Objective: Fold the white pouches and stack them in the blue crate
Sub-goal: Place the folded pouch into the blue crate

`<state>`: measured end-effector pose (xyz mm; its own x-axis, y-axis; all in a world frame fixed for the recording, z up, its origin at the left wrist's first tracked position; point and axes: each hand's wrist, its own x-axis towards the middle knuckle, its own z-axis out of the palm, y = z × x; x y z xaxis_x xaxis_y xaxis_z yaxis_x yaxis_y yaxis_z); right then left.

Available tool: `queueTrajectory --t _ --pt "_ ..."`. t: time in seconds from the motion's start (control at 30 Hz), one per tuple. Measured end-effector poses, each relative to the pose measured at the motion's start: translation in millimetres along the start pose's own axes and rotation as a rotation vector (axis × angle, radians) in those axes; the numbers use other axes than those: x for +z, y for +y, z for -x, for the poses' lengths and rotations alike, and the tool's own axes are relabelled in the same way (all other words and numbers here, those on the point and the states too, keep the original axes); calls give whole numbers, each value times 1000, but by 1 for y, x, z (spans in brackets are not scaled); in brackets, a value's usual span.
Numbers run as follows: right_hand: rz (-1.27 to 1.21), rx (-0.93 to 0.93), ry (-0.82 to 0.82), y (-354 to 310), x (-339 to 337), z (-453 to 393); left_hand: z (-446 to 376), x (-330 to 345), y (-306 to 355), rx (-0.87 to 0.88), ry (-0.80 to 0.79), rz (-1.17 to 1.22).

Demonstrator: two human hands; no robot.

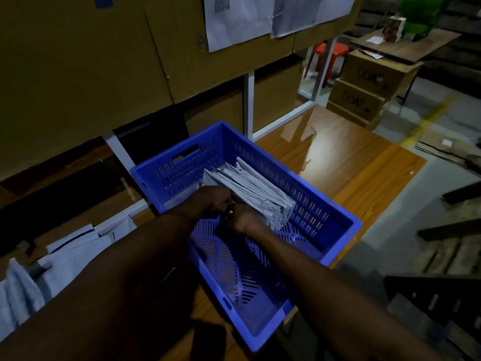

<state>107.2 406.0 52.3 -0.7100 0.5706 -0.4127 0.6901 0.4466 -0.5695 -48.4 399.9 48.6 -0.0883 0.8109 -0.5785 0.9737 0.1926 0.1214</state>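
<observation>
A blue crate [335,207] stands on the wooden table. Inside it, at the far end, a row of folded white pouches [256,190] stands on edge. Both my hands are down in the crate at the near side of that row. My left hand [214,196] curls against the nearest pouch. My right hand [243,221] is right beside it, fingers curled at the lower edge of the row. The fingertips of both hands are hidden in shadow. A pile of unfolded white pouches [67,256] lies on the table at the left.
Cardboard panels [78,74] with taped papers [234,19] rise behind the crate. The wooden table [351,157] extends right of the crate. Stacked cardboard boxes [364,87] and a red stool [326,54] stand on the floor beyond.
</observation>
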Motion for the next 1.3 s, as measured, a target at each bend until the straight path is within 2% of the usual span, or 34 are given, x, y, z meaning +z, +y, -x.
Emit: queueTrajectory --t 0.17,0.37,0.53,1.03,1.1,1.3 --pt "-75 88 21 11 -17 2 -3 -9 1 -169 118 -87" --pt "-78 151 -5 14 -22 0 -4 -13 8 -88 183 -66" --pt "-121 141 -27 14 -16 -2 3 -14 5 -72 171 -74" --pt "-22 40 10 7 -16 17 42 -18 4 -153 204 26" --pt "-16 13 36 4 -19 26 55 -16 7 -178 278 71" --pt "44 -157 230 -6 -21 78 119 9 36 -392 648 223"
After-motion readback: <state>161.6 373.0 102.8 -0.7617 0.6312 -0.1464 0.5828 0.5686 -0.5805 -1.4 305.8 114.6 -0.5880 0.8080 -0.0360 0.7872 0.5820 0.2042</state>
